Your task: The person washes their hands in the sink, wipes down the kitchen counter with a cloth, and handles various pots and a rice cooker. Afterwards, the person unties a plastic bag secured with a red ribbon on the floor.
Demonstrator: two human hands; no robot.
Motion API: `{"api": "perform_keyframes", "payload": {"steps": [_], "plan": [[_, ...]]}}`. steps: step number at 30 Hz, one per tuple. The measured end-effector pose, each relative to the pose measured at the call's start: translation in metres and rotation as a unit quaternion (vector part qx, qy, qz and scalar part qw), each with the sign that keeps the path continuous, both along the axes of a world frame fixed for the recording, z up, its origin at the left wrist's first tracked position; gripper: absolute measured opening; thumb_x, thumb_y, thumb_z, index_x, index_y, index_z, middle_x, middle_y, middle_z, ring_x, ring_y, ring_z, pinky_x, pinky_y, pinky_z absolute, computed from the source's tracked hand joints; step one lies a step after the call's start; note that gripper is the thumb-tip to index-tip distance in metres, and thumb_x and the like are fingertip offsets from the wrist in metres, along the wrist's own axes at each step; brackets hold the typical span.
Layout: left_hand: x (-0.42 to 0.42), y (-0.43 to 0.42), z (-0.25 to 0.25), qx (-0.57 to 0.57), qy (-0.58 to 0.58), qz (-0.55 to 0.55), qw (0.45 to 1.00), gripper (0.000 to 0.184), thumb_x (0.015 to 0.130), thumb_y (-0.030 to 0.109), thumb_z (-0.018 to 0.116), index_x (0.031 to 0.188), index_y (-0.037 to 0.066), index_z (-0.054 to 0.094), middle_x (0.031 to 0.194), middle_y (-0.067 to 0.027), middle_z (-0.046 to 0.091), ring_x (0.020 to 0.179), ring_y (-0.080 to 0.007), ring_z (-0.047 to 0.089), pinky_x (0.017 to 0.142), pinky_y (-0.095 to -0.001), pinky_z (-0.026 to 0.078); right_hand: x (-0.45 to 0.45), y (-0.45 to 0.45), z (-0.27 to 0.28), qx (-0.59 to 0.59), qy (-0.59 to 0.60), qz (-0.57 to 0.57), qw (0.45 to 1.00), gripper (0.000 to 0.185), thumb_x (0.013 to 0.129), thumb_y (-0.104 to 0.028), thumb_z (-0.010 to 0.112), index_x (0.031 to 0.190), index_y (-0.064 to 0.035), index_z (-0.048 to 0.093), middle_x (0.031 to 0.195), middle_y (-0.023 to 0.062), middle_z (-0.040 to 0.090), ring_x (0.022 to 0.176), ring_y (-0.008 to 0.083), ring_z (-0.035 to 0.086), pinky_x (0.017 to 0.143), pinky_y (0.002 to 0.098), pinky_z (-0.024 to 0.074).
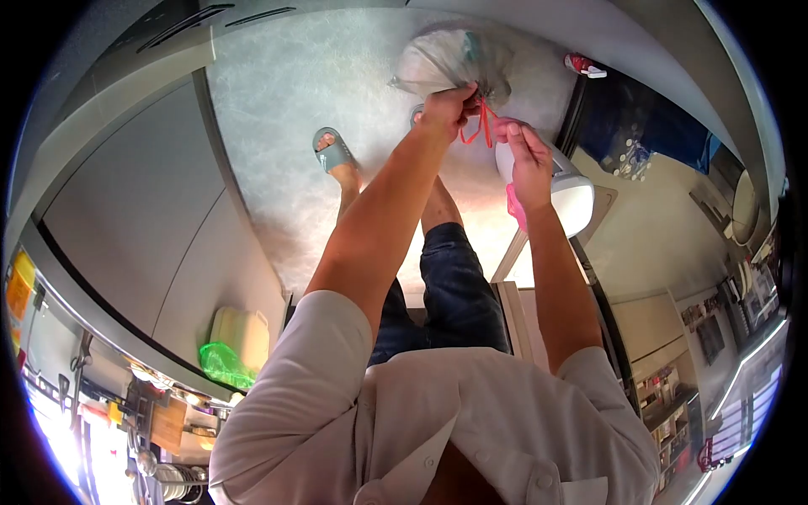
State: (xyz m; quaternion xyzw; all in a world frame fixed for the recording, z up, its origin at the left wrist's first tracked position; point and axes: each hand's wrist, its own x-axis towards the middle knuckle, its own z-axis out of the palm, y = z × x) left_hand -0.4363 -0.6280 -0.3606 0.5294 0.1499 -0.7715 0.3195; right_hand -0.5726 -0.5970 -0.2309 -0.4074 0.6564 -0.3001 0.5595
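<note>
A filled, translucent white garbage bag [446, 63] rests on the floor ahead of me, its neck gathered. My left hand [449, 108] is closed around the bag's neck, with fingertips partly hidden. From the neck hangs a red drawstring [487, 135] in a thin loop. To the right, my right hand [527, 156] pinches at the drawstring with thumb and fingers; the exact contact is small to see. Below that hand stands a white trash can [574, 204], with a pink plastic bag [515, 207] at its left side.
My sandalled foot [333, 151] is on the pale floor [278, 76]. Grey cabinets [139, 194] line the left, with a green plastic bag [225, 364] beside them. A red-and-white item [584, 66] lies at the upper right near dark blue fabric [648, 126].
</note>
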Motion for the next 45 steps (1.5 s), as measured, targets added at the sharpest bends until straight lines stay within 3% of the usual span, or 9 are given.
{"api": "perform_keyframes", "payload": {"steps": [11, 17, 20, 23, 32, 35, 38, 44, 45], "plan": [[0.019, 0.0, 0.009, 0.03, 0.051, -0.066, 0.996, 0.021, 0.095, 0.034, 0.069, 0.087, 0.015, 0.068, 0.08, 0.001, 0.067, 0.07, -0.0138, 0.061, 0.067, -0.0277, 0.041, -0.011, -0.016, -0.032, 0.007, 0.187, -0.103, 0.977, 0.027, 0.093, -0.028, 0.073, 0.095, -0.0004, 0.072, 0.08, 0.0023, 0.068, 0.072, 0.0103, 0.063, 0.068, 0.0248, 0.0497], [0.017, 0.002, 0.009, 0.032, 0.066, -0.062, 0.995, 0.017, 0.096, 0.029, 0.067, 0.09, 0.013, 0.068, 0.083, 0.0002, 0.069, 0.072, -0.014, 0.063, 0.067, -0.028, 0.042, 0.001, -0.013, -0.04, -0.044, 0.354, 0.207, 0.911, 0.022, 0.082, -0.026, 0.077, 0.085, -0.0059, 0.07, 0.077, 0.0107, 0.069, 0.069, 0.0271, 0.066, 0.067, 0.0369, 0.052], [0.014, 0.005, 0.004, 0.029, 0.053, -0.066, 0.996, 0.019, 0.096, 0.029, 0.066, 0.088, 0.012, 0.069, 0.082, -0.0013, 0.071, 0.07, -0.0143, 0.064, 0.066, -0.0287, 0.041, -0.01, -0.025, -0.041, 0.08, 0.253, 0.113, 0.957, 0.019, 0.082, -0.025, 0.077, 0.085, -0.0072, 0.07, 0.078, 0.01, 0.069, 0.073, 0.0304, 0.068, 0.067, 0.0395, 0.0529], [0.011, 0.009, 0.003, 0.027, 0.048, -0.052, 0.997, 0.019, 0.096, 0.028, 0.066, 0.088, 0.011, 0.07, 0.082, -0.0024, 0.071, 0.069, -0.0143, 0.064, 0.065, -0.029, 0.041, -0.011, -0.03, -0.036, -0.169, 0.439, 0.069, 0.88, 0.017, 0.083, -0.026, 0.076, 0.086, -0.0095, 0.071, 0.081, 0.0111, 0.071, 0.076, 0.0326, 0.068, 0.069, 0.0405, 0.0539], [0.004, 0.003, 0.008, 0.035, 0.047, -0.049, 0.997, 0.016, 0.095, 0.023, 0.066, 0.089, 0.008, 0.069, 0.08, -0.0055, 0.071, 0.068, -0.0164, 0.065, 0.06, -0.0271, 0.038, -0.005, 0.008, -0.06, -0.088, 0.338, 0.139, 0.927, 0.019, 0.088, -0.023, 0.071, 0.094, -0.0054, 0.069, 0.072, 0.0072, 0.065, 0.052, 0.0246, 0.058, 0.05, 0.036, 0.0454], [0.004, 0.006, 0.001, 0.031, 0.02, -0.04, 0.999, 0.015, 0.094, 0.016, 0.065, 0.087, 0.003, 0.068, 0.079, -0.0091, 0.07, 0.067, -0.0188, 0.066, 0.054, -0.0285, 0.037, -0.018, -0.006, -0.054, 0.233, -0.115, -0.107, 0.96, 0.016, 0.092, -0.018, 0.066, 0.096, -0.0021, 0.068, 0.073, 0.005, 0.065, 0.046, 0.0126, 0.046, 0.043, 0.0272, 0.0335], [-0.002, 0.006, -0.014, 0.028, -0.008, -0.024, 0.999, 0.013, 0.092, 0.01, 0.065, 0.087, -0.002, 0.067, 0.078, -0.0121, 0.069, 0.065, -0.0211, 0.067, 0.048, -0.0289, 0.034, -0.023, -0.018, -0.032, 0.313, -0.149, -0.14, 0.927, 0.016, 0.095, -0.014, 0.062, 0.103, -0.0005, 0.064, 0.062, -0.002, 0.047, 0.045, 0.0064, 0.033, 0.044, 0.0233, 0.0237], [-0.004, 0.0, -0.003, 0.019, -0.015, -0.021, 0.999, 0.012, 0.09, 0.01, 0.068, 0.085, -0.001, 0.068, 0.074, -0.0108, 0.069, 0.059, -0.0204, 0.065, 0.046, -0.0295, 0.031, -0.055, -0.028, -0.028, 0.315, -0.146, -0.053, 0.936, 0.015, 0.094, -0.015, 0.064, 0.101, -0.003, 0.069, 0.083, 0.0058, 0.066, 0.049, 0.0123, 0.048, 0.044, 0.0264, 0.0344], [-0.002, -0.002, 0.005, 0.012, -0.022, -0.037, 0.999, 0.013, 0.09, 0.011, 0.069, 0.084, 0.0, 0.068, 0.074, -0.0102, 0.068, 0.058, -0.0198, 0.064, 0.046, -0.0301, 0.032, -0.06, -0.028, -0.029, 0.177, 0.053, 0.043, 0.982, 0.015, 0.093, -0.017, 0.065, 0.101, -0.0051, 0.07, 0.084, 0.0072, 0.068, 0.052, 0.0162, 0.053, 0.048, 0.0294, 0.0394]]}}
